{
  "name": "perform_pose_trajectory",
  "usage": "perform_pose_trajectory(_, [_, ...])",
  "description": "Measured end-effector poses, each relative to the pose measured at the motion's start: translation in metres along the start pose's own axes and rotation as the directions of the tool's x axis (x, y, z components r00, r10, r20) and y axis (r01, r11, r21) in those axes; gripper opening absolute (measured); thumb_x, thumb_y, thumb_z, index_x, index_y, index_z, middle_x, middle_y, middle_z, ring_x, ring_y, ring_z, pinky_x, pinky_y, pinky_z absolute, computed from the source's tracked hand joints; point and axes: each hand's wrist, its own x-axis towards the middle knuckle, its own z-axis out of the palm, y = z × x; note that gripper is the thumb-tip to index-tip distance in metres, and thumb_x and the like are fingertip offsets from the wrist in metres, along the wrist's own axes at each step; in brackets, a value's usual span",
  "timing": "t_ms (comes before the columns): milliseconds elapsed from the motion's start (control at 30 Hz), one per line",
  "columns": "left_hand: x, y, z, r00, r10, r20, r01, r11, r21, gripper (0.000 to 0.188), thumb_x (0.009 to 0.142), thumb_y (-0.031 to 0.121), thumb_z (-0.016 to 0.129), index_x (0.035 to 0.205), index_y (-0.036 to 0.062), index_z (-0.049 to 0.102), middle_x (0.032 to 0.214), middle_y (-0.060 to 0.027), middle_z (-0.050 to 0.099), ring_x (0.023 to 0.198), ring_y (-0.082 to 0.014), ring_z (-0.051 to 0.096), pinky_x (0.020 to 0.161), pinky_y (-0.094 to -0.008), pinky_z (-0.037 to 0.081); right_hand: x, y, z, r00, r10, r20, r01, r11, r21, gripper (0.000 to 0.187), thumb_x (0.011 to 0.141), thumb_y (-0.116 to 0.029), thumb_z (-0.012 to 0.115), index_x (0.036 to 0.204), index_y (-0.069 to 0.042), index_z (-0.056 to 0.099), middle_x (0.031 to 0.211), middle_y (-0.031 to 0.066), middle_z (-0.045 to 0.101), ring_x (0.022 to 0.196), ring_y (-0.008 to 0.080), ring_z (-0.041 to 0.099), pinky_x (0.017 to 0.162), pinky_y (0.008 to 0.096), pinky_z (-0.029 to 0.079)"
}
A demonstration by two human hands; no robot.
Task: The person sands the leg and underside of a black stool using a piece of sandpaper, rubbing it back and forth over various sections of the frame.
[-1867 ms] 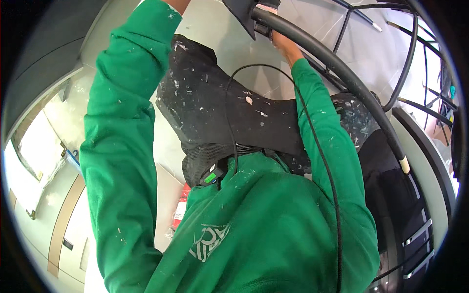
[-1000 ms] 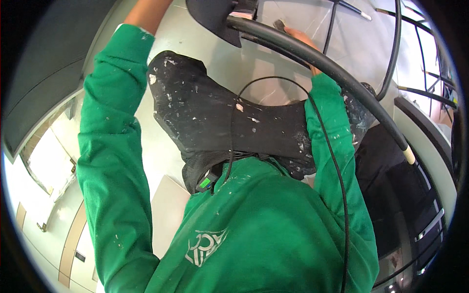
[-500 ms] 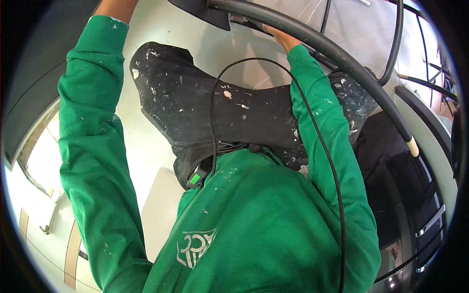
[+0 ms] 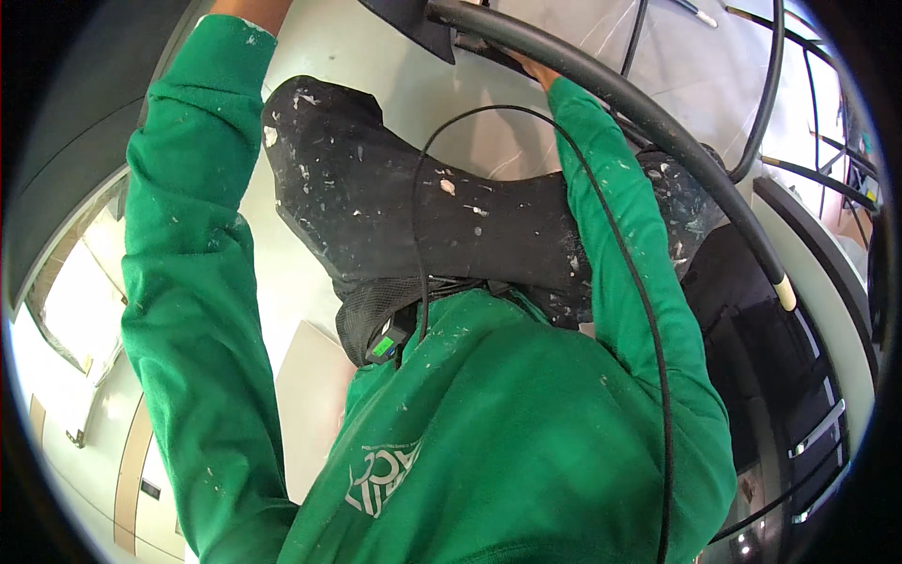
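A thick, curved black tube (image 4: 611,86) with a pale beige end cap arches from the top middle down to the right. At its upper end is a broad, flat black piece (image 4: 413,26). My right hand (image 4: 537,70) lies just below the tube, at a dark bar alongside it. Its fingers are hidden, so its grip cannot be made out. My left arm (image 4: 193,216) stretches up in its green sleeve; only the wrist shows at the top edge, and that hand is outside the picture.
Light, veined tiles (image 4: 489,141) form the floor ahead. Thin black metal rods (image 4: 813,169) stand at the upper right. A glossy black panel (image 4: 752,367) lies right of my body. My paint-spotted black trousers (image 4: 470,221) fill the middle, with a black cable (image 4: 620,244) looping across.
The view has shifted slightly, so my left sleeve and the black flat piece sit further right. My right hand has gone further behind the tube, and less of it shows.
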Motion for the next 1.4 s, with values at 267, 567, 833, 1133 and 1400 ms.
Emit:
perform_pose_trajectory(267, [-0.002, 0.001, -0.001, 1.0, 0.015, -0.004, -0.015, 1.0, 0.019, 0.051, 0.096, 0.039, 0.068, 0.111, -0.0095, 0.069, 0.098, -0.0248, 0.074, 0.09, -0.0324, 0.072, 0.083, -0.042, 0.053, 0.0, -0.002, 0.003, 1.0, 0.004, -0.008, -0.003, 1.0, 0.025, 0.04, 0.106, -0.035, 0.05, 0.118, -0.005, 0.073, 0.11, 0.0203, 0.075, 0.105, 0.0392, 0.069, 0.089, 0.0536, 0.053])
perform_pose_trajectory(567, [0.0, 0.002, 0.003, 0.999, -0.009, -0.049, 0.01, 1.0, 0.014, 0.047, 0.096, 0.037, 0.068, 0.109, -0.008, 0.069, 0.096, -0.021, 0.074, 0.087, -0.0287, 0.071, 0.081, -0.0411, 0.053, -0.008, -0.01, 0.01, 1.0, -0.002, 0.016, 0.003, 0.997, -0.083, 0.039, 0.105, -0.034, 0.05, 0.119, -0.007, 0.074, 0.112, 0.0205, 0.075, 0.107, 0.0402, 0.069, 0.088, 0.0558, 0.053])
perform_pose_trajectory(833, [-0.007, 0.019, 0.0, 0.991, -0.133, -0.008, 0.133, 0.99, -0.044, 0.048, 0.095, 0.037, 0.069, 0.108, -0.0093, 0.069, 0.1, -0.0257, 0.074, 0.095, -0.0345, 0.072, 0.086, -0.0433, 0.053, -0.027, -0.056, 0.055, 0.922, 0.21, -0.326, -0.236, 0.971, -0.041, 0.031, 0.086, -0.023, 0.064, 0.108, -0.002, 0.072, 0.103, 0.0235, 0.072, 0.103, 0.0452, 0.067, 0.089, 0.0574, 0.051])
perform_pose_trajectory(1133, [0.0, -0.001, -0.002, 1.0, -0.02, -0.014, 0.019, 0.997, -0.07, 0.046, 0.096, 0.036, 0.07, 0.109, -0.0085, 0.068, 0.097, -0.0254, 0.073, 0.081, -0.0312, 0.073, 0.075, -0.0419, 0.056, -0.024, -0.049, 0.064, 0.893, 0.321, -0.316, -0.288, 0.946, 0.145, 0.048, 0.105, -0.043, 0.045, 0.099, -0.005, 0.075, 0.098, 0.0274, 0.073, 0.1, 0.0506, 0.067, 0.089, 0.0599, 0.051])
perform_pose_trajectory(1400, [0.033, -0.056, -0.002, 0.946, 0.209, -0.248, -0.189, 0.977, 0.102, 0.04, 0.097, 0.034, 0.069, 0.099, -0.0054, 0.067, 0.08, -0.0184, 0.07, 0.066, -0.028, 0.069, 0.061, -0.0427, 0.054, -0.01, -0.049, 0.071, 0.963, 0.223, -0.153, -0.208, 0.972, 0.11, 0.038, 0.104, -0.035, 0.05, 0.109, -0.004, 0.071, 0.104, 0.0282, 0.071, 0.102, 0.0495, 0.066, 0.09, 0.0568, 0.051])
